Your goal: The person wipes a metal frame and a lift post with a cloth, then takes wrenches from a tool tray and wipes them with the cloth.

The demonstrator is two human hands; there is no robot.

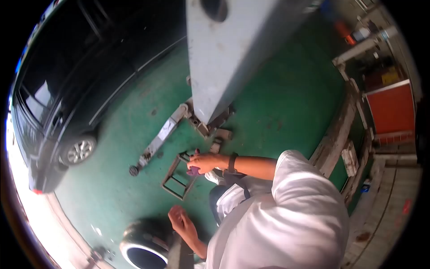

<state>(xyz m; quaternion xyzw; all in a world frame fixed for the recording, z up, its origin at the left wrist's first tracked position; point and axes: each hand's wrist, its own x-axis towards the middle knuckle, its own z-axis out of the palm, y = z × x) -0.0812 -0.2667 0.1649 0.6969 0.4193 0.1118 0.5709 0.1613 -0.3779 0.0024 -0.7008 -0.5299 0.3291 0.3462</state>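
My right hand (207,163), with a dark band on its wrist, is closed around a small purple-red thing (193,171) whose kind I cannot make out. Just beyond it on the green floor stands a small rectangular metal frame (172,191) with ribbed bars. Lower in view, my left hand (181,223) is slightly blurred, its fingers loosely bent with nothing seen in them. Nearest to it is a dark round thing with a pale ring, like a tyre (134,236).
A large grey lift post (228,49) rises close to the camera, with a lift arm (163,134) reaching left from its base. A dark car (53,116) stands at the left. On the right are worn beams (333,139) and a red panel (392,109).
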